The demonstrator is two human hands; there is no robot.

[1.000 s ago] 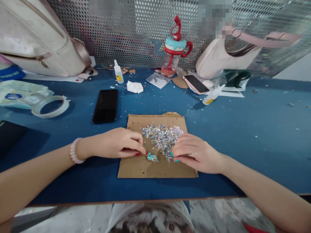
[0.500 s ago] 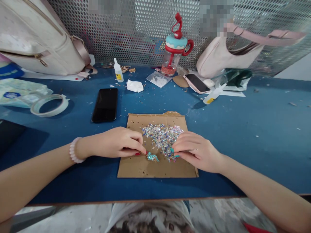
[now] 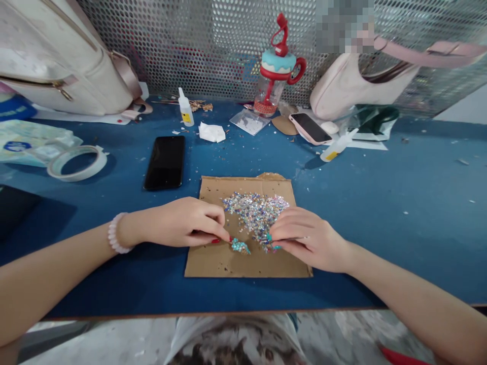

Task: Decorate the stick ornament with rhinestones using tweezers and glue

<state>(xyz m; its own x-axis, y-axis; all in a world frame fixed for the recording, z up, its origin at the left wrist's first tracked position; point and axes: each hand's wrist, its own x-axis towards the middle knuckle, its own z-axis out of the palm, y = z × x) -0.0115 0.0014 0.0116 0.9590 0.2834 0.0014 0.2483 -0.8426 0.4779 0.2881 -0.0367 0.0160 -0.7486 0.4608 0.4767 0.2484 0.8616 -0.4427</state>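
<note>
Can see a blue table, littered with scraps, bearing cardboard near the front edge, a black phone, tape and a packet towards the left, and, farther back, two bottles, crumpled paper, a sachet and a cup.

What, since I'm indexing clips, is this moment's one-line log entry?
left hand: pinches turquoise-studded piece | right hand: at glittering pile, grip unclear | cardboard: under pile
</note>
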